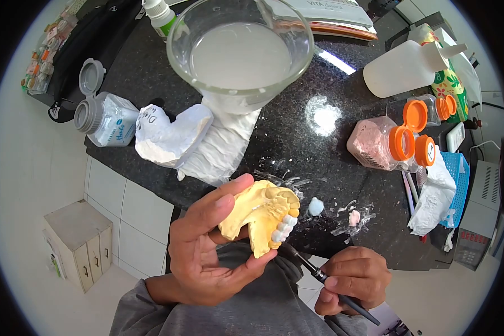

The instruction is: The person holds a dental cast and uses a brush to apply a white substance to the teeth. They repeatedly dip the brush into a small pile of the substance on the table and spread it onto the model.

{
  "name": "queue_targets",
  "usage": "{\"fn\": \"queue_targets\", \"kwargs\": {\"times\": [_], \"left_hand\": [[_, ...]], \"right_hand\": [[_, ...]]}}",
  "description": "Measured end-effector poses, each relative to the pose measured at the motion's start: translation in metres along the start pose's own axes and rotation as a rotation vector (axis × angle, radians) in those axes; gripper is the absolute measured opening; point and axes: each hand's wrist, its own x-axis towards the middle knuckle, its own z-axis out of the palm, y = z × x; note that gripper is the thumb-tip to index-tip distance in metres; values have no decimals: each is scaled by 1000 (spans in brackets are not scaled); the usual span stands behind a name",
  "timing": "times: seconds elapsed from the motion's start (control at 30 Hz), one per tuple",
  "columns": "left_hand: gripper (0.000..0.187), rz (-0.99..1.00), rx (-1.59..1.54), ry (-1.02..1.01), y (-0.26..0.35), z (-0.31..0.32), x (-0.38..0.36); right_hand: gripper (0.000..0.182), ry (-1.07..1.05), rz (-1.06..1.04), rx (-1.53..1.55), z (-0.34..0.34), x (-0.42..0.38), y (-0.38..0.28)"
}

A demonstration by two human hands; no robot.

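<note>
Left hand (207, 252): fingers gripped matte yellow plaster dental cast (260, 215), glossy white teeth. Right hand (350, 277): fingers pinched slim black brush (319, 275), tip touching teeth. Speckled black desk (297, 151) behind.

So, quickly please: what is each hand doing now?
Left hand: closed around the yellow dental model.
Right hand: closed, holding a thin brush.

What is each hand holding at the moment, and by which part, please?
The left hand grips the yellow dental cast by its base and sides; the right hand pinches the brush around mid-handle.
</note>
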Motion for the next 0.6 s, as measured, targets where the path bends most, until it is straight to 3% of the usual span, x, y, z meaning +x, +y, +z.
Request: {"fn": "queue_targets", "kwargs": {"times": [0.37,0.43,0.6], "left_hand": [[80,-17,-13,-7,0,2,-1],[80,-18,-9,-5,0,3,-1],[81,-24,-2,5,0,5,-2]], "right_hand": [[16,-4,-56,20,-5,-1,4],[23,-124,-84,35,-12,-1,4],[20,-45,-22,35,-9,-2,1]]}}
